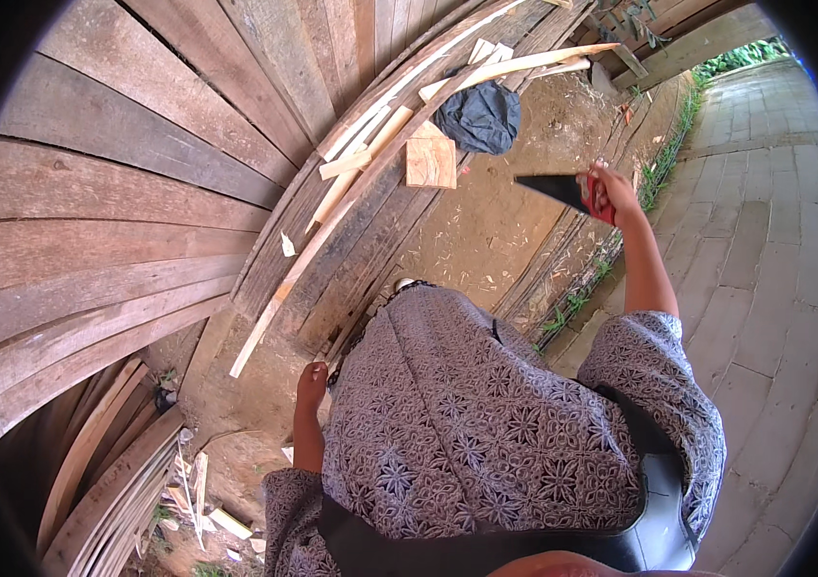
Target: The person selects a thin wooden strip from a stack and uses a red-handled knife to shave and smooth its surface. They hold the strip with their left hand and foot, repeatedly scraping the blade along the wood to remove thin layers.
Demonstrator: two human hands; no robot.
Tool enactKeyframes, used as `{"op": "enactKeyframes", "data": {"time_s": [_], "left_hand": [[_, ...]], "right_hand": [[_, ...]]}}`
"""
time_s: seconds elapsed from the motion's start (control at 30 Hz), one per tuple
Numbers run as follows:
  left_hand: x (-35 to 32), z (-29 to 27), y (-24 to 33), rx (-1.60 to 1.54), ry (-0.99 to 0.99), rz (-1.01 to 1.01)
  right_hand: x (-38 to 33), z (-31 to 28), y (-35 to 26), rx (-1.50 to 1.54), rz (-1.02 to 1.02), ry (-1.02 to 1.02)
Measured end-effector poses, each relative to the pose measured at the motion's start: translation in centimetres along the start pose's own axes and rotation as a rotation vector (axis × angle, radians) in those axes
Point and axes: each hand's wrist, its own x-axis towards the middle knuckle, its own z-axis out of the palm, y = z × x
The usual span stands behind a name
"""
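My right hand is wrapped round the red handle of a hand saw. Its dark, tapering blade points left, held out over the dirt ground. Low at my left side hangs my left hand, its fingers curled in with nothing seen in them. The nearest thing to it is the lower end of a long, pale wood strip, which lies along a weathered plank bench. A square wood block rests at the bench's edge, beside a crumpled black plastic bag.
A plank wall rises on the left. More cut strips lie across the bench's far end. Wood shavings litter the dirt ground. A paved surface runs along the right, edged with grass. Stacked boards and offcuts are at lower left.
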Motion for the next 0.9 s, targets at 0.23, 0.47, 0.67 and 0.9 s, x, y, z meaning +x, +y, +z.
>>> {"op": "enactKeyframes", "data": {"time_s": [0.23, 0.47, 0.67, 0.9], "left_hand": [[2.1, -2.3, 2.6, 0.462, 0.035, 0.034], [5.4, -8.8, 1.8, 0.429, 0.786, -0.239], [8.1, -11.2, -5.8, 0.336, 0.622, -0.557], [11.9, -6.3, -4.0, 0.076, 0.399, -0.063]], "right_hand": [[-4.7, -0.4, 15.5, -0.009, 0.302, -0.211], [-13.8, 0.6, 26.7, -0.012, 0.748, -0.172], [-15.4, 0.7, 24.8, -0.026, 0.659, -0.16], [-17.1, 0.3, 21.2, 0.151, 0.432, -0.181]]}}
